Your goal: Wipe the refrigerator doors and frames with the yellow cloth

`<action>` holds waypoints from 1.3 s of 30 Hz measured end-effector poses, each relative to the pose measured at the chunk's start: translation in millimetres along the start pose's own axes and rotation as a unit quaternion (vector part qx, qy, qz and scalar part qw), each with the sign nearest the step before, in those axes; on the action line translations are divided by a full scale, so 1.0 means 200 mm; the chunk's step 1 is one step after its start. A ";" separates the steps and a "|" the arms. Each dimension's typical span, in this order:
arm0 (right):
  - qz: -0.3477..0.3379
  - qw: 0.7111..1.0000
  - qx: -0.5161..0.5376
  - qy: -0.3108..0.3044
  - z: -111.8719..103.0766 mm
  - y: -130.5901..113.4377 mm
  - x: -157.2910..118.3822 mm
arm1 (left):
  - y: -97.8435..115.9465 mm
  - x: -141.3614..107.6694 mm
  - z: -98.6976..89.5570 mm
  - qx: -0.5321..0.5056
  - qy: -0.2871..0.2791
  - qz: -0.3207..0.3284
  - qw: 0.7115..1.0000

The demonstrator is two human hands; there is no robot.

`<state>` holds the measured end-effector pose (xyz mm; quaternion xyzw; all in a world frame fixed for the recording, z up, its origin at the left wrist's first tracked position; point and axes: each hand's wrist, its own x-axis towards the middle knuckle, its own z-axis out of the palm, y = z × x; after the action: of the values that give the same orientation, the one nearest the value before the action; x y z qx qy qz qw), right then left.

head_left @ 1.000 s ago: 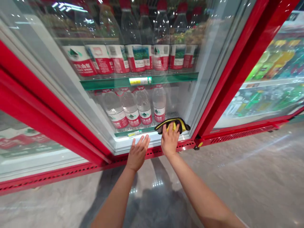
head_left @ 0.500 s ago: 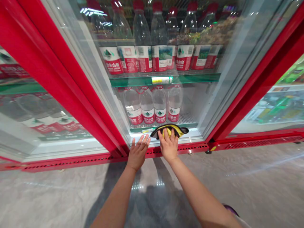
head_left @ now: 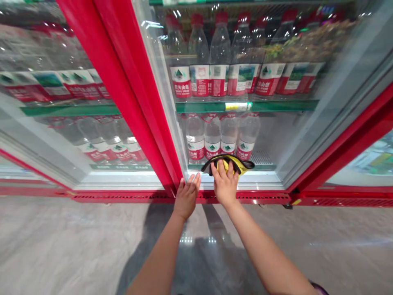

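Keeping the yellow cloth (head_left: 229, 164) on the glass (head_left: 267, 139) under right fingers (head_left: 223, 171); left fingers (head_left: 192, 182) spread.

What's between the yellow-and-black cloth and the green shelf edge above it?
The head view shows a row of red-labelled water bottles between the cloth and the shelf edge.

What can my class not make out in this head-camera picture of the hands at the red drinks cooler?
Head view:
Yellow-and-black cloth: the part under the fingers is hidden by the right hand.
Rightmost lower-shelf water bottle: base hidden by the cloth.
Upper-shelf bottle labels: small print too small, and glare on the glass door blurs it.
Dark purple item: cut off by the bottom edge.
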<state>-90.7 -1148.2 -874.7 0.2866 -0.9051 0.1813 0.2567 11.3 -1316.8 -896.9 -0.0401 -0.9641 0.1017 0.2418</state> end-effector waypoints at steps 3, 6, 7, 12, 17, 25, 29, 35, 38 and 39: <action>-0.077 0.997 -0.002 -0.023 -0.01 0.05 -0.04 | -0.05 -0.05 -0.04 0.010 0.008 -0.006 1.000; -0.043 0.999 -0.015 0.013 -0.07 0.02 0.01 | -0.11 -0.10 -0.09 0.013 0.027 -0.012 0.999; -0.016 0.999 -0.021 0.030 -0.08 -0.02 0.04 | -0.13 -0.11 -0.10 0.013 0.031 -0.015 0.999; -0.039 0.999 -0.025 0.006 -0.05 -0.25 0.09 | -0.18 -0.16 -0.14 0.002 0.021 -0.027 0.999; -0.244 0.966 -0.006 -0.086 0.06 -0.14 -0.06 | -0.24 -0.23 -0.17 -0.005 0.019 -0.024 1.000; -0.154 0.986 -0.032 -0.058 0.21 -0.35 -0.09 | -0.32 -0.28 -0.21 -0.014 0.038 -0.025 0.999; -0.275 0.956 0.004 -0.097 0.33 -0.31 -0.18 | -0.32 -0.30 -0.21 -0.025 0.042 -0.023 0.999; -0.338 0.937 0.003 -0.089 0.25 0.03 -0.22 | -0.30 -0.27 -0.21 -0.035 0.028 -0.026 0.999; -0.350 0.932 -0.003 -0.096 0.09 0.00 -0.07 | -0.28 -0.24 -0.22 -0.035 0.047 -0.021 0.998; -0.357 0.929 -0.006 -0.099 0.03 -0.04 0.01 | -0.28 -0.23 -0.23 -0.033 0.057 -0.024 0.998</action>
<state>-88.5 -1158.4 -877.3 0.6059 -0.7646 0.0432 0.2156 71.4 -1368.4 -866.4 -0.0309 -0.9522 0.0614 0.2977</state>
